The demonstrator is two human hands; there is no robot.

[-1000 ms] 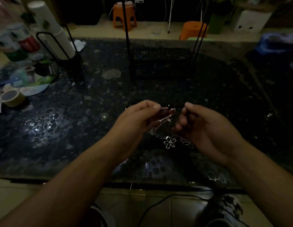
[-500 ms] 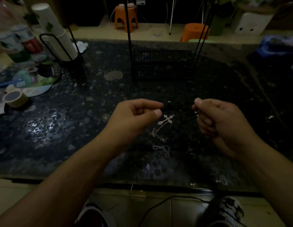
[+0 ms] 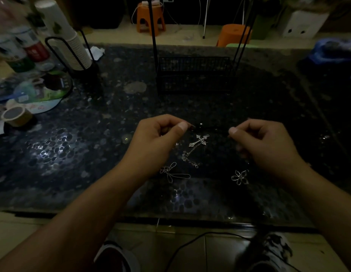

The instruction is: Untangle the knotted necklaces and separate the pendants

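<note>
A: Two hands raised over dark table [image 3: 72,154], well apart. Grip status?

B: Left hand [image 3: 157,140]: thumb and forefinger pinching dark cord [image 3: 192,127]. Right hand [image 3: 264,142]: pinching, cord barely visible.

A: Pendant positions?

B: Cross pendant [image 3: 199,141] hanging between hands; loop pendant [image 3: 173,173] lower left; flower pendant [image 3: 239,177] lower right.

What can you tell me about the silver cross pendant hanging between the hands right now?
The ornate silver cross pendant looks like thin filigree metal with flared, decorated arm tips. It hangs tilted, its top pointing up and right, below a dark cord stretched between the left hand and right hand, whose fingertips pinch the cord's ends. A fine silver chain trails from its lower end toward the dark speckled stone table. Whether the cross touches the table cannot be told.
</note>
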